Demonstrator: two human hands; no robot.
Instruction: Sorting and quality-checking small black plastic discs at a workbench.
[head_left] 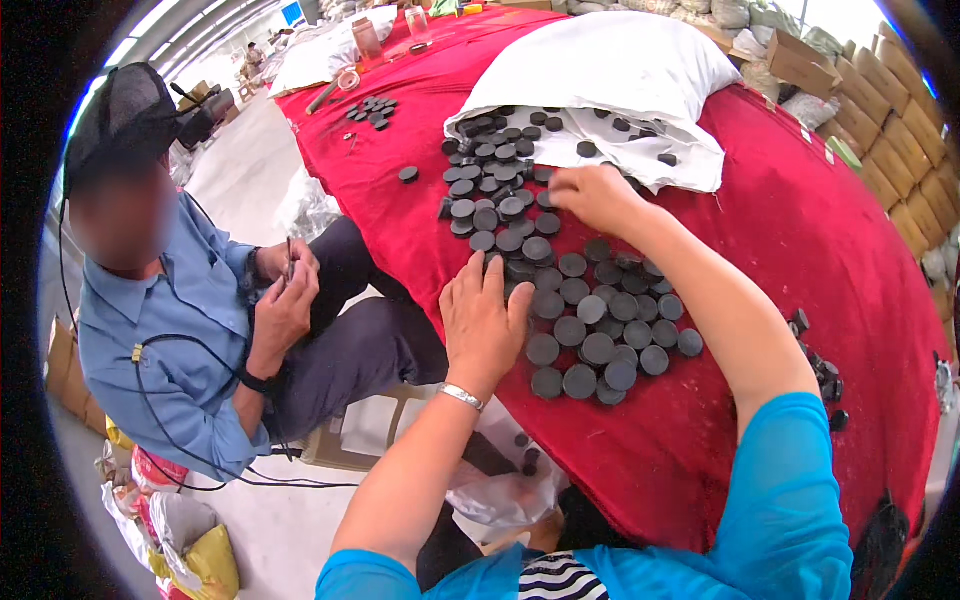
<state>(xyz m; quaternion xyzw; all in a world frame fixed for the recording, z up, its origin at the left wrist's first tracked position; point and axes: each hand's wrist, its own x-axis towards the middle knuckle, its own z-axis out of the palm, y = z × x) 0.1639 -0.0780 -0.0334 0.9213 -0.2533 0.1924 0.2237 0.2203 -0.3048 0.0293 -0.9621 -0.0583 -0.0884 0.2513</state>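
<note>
Many flat black round discs [598,348], like caps, lie heaped on a red cloth-covered table [800,250]. They run in a band toward the mouth of a white woven sack [620,65] lying on its side. My left hand [485,318] is at the left edge of the heap, fingers spread, the fingertips against the discs. My right hand [600,203] reaches over the discs just below the sack's mouth. Its fingers are bent down and together; what lies under them is hidden.
At the left sits a person in a blue shirt [165,320], both hands on a small thin object. More black discs lie near a tool [322,97] at the far left and at the right edge [825,375]. Stacked brown bags [890,120] stand at the far right.
</note>
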